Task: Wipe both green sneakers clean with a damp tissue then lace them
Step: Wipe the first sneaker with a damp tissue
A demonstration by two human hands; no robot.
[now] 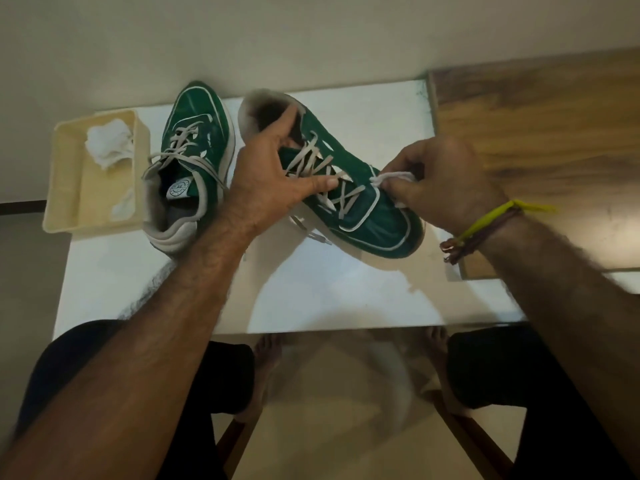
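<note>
right hand (440,181) hides sneaker (363,209) toe side — feet (266,362) blurred

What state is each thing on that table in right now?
Left sneaker: upright on the table, laced, ends loose.
Right sneaker: tilted, held, laces criss-crossed.
Lace end: pinched by the right hand's fingers.
Left hand: gripping the right sneaker's collar.
Right hand: closed on the lace end.
Tissue: crumpled, in the tray.
Tray: on the table's corner.
</note>
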